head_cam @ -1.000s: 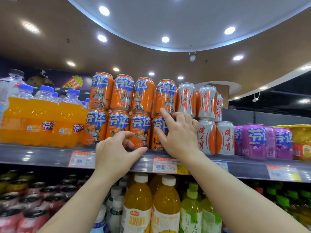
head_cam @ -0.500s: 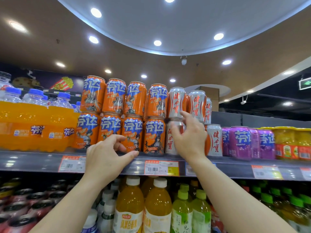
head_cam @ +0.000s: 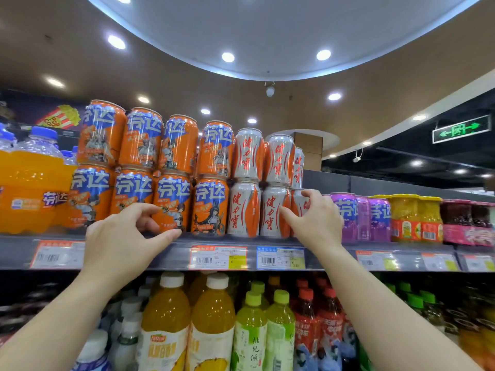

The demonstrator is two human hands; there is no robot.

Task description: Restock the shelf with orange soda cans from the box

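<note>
Orange soda cans (head_cam: 174,199) with blue lettering stand two rows high on the upper shelf (head_cam: 166,254), several per row. My left hand (head_cam: 120,239) hovers in front of the lower orange cans with thumb and fingers apart, holding nothing; the thumb tip is near the shelf lip. My right hand (head_cam: 317,223) is further right, wrapped round a silver and red can (head_cam: 298,207) in the lower row, fingers on its top edge and thumb lying across the neighbouring silver can (head_cam: 273,210). No box is in view.
A shrink-wrapped pack of orange soda bottles (head_cam: 29,191) fills the shelf's left end. Purple cans (head_cam: 348,218) and fruit jars (head_cam: 407,218) stand right of the silver cans. Tall juice and tea bottles (head_cam: 211,317) crowd the shelf below. Price tags (head_cam: 218,257) line the shelf lip.
My right hand has moved rightward from the orange cans, across the silver cans, to the rightmost lower silver one. My left hand stayed in front of the lower orange cans. The view shifted right.
</note>
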